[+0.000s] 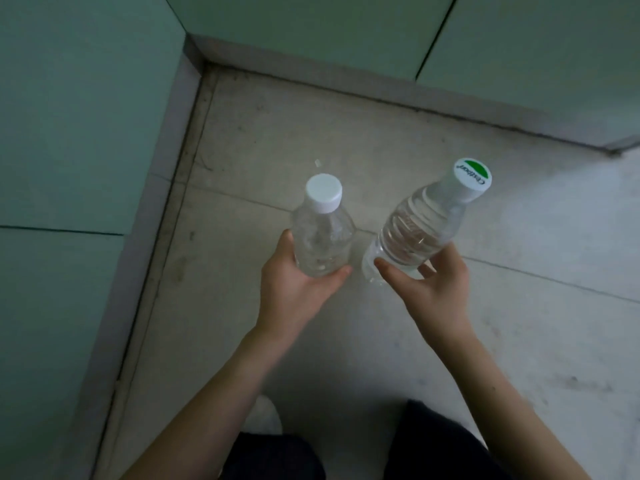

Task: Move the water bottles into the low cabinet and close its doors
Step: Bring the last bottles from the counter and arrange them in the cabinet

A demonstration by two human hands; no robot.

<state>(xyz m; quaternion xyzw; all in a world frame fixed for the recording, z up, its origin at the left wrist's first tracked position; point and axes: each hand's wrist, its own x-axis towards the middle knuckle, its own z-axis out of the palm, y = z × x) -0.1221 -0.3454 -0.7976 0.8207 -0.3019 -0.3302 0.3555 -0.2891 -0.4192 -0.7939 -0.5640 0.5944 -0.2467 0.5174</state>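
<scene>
**A:** Starting at the left edge?

**B:** Green cabinet fronts (69, 133) down the left side and across the top of the frame. Seams narrow, apparently all closed, with no open compartment in view.

**A:** Centre?

**B:** Left hand (298, 282) wrapped round the lower body of the plain-capped bottle (322, 237), held near upright over the tiled floor (346, 133). Just right of that, the green-capped bottle (415, 233), tilted toward the upper right and gripped low by the right hand (436, 289). Hands near each other but not touching.

**A:** Progress?

**B:** Early, by the look of it. Both bottles in hand, neither stored. Left to do: open a door, set both inside, shut the doors.
</scene>
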